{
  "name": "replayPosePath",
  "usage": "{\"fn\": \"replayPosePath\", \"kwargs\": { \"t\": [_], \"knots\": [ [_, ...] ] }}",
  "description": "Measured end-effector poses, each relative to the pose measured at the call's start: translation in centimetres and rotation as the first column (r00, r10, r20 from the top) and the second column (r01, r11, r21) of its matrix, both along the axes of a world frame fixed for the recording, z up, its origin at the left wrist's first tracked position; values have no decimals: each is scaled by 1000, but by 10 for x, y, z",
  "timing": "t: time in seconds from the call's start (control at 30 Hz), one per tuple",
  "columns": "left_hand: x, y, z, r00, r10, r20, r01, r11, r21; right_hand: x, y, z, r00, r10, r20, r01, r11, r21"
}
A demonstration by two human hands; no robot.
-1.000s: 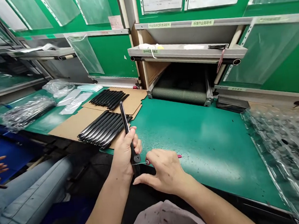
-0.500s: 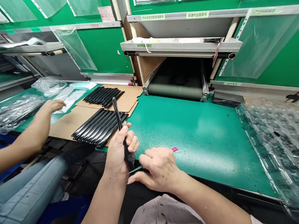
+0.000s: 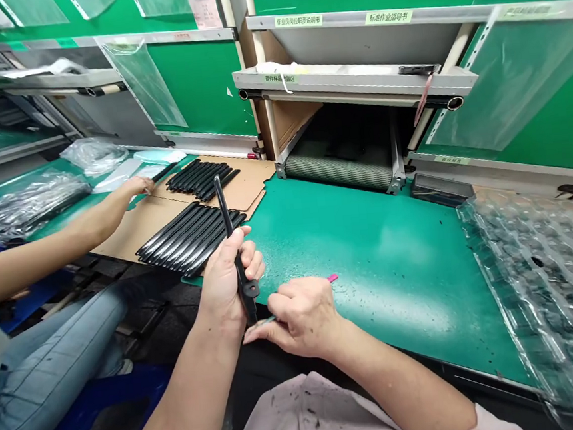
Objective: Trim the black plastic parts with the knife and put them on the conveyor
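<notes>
My left hand (image 3: 226, 274) is wrapped round a long, glossy black plastic part (image 3: 223, 204), which stands nearly upright. A small round lug with a hole sticks out near the part's lower end. Just right of that end, my right hand (image 3: 305, 314) is closed on a slim pink-handled knife (image 3: 333, 278). The handle's pink tip shows past the knuckles, while a thin sliver of blade lies along the thumb near the black part. Most of the knife is hidden by my fingers; whether its edge touches the part I cannot tell.
Rows of black parts (image 3: 188, 240) lie on cardboard (image 3: 118, 242) at left. A co-worker's hand (image 3: 138, 186) holds another black strip (image 3: 165, 172). Bagged parts (image 3: 34, 200) lie beyond. A conveyor (image 3: 340, 167) runs under the shelf (image 3: 355, 87); clear plastic trays (image 3: 536, 267) stand at right.
The co-worker's hand has moved right to the cardboard and now has a black strip. My right thumb and the blade have shifted slightly at the part's lower end; my left hand keeps its hold.
</notes>
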State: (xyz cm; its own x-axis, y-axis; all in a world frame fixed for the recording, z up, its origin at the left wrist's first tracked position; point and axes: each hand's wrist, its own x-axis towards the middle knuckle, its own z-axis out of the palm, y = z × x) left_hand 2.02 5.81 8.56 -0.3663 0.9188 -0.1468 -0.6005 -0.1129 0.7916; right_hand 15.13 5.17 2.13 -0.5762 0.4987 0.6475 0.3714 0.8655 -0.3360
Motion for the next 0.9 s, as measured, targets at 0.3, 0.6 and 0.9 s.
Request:
{"fn": "replayPosePath", "kwargs": {
  "t": [0.3, 0.6, 0.9],
  "knots": [
    [-8, 5, -6, 999, 26, -21, -27, 999, -40, 23, 3, 11, 967, 86, -242, -193, 864, -465],
    [-1, 2, -2, 999, -23, -45, 18, 993, -118, 13, 12, 6, 878, 2, -478, -344, 698, -629],
    [10, -7, -4, 998, -28, -54, 23, 996, -91, 3, 22, 4, 784, -369, -499, -23, 786, -618]
  ]
}}
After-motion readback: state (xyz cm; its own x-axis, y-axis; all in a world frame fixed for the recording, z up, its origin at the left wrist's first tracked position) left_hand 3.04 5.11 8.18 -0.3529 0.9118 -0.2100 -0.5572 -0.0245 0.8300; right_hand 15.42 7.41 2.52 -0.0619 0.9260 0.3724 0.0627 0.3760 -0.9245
